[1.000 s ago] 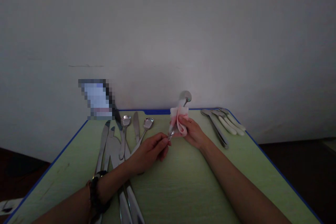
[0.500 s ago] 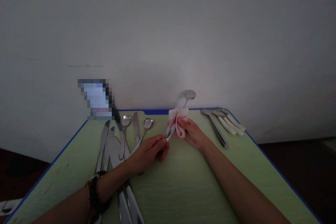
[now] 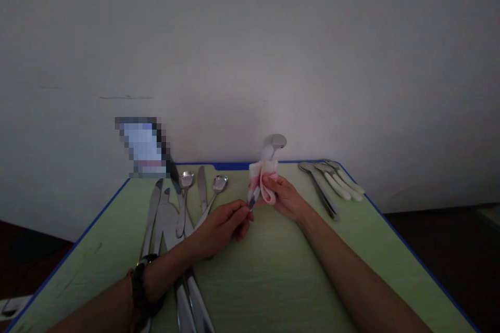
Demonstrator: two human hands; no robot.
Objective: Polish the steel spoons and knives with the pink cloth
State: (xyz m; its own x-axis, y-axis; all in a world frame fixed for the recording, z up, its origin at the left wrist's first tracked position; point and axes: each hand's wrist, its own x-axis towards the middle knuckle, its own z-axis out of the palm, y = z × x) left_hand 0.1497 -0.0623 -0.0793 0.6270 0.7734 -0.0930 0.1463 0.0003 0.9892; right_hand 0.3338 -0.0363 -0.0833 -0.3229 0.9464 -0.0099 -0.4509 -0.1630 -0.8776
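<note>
Between my hands a metal spoon [image 3: 278, 141] is held up above the table, its bowl pointing away toward the wall. My left hand [image 3: 228, 222] pinches the end of its handle. A pink and white cloth [image 3: 255, 170] is folded round the handle's middle, and my right hand [image 3: 284, 195] is closed on cloth and handle together. The covered part of the handle is hidden. Left of my left hand lie two spoons [image 3: 220, 183] and several table knives [image 3: 153, 213], partly under my forearm.
On the table's right side, a stack of metal spoons [image 3: 320, 192] lies beside several white-handled pieces of cutlery [image 3: 339, 184]. A blurred-out screen device [image 3: 144, 148] leans at the back left. The green table [image 3: 265, 281] has a blue edge and meets the wall behind.
The spoon's bowl has shifted slightly left and turned a little. The cloth has moved slightly left along with it. Both hands keep their hold.
</note>
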